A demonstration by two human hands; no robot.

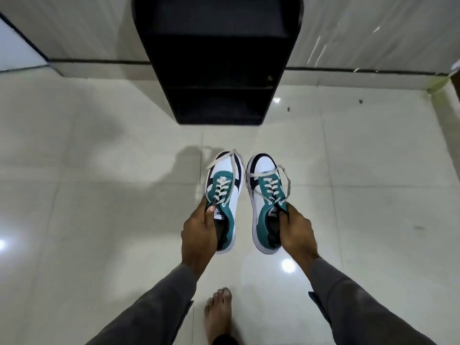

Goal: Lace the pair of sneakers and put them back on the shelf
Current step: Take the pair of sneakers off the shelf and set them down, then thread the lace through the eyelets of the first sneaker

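Sneakers: 2, laced, held before the black shelf (219, 70)
Left hand (199, 230): fingers clamp left sneaker (224, 195)
Right hand (296, 227): fingers clamp right sneaker (263, 195)

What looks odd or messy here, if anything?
Only small things. The laces of the sneaker in the right hand hang in a loose loop off its side rather than tied snug. A few dark specks dot the floor near the black shelf, whose visible compartments look empty.
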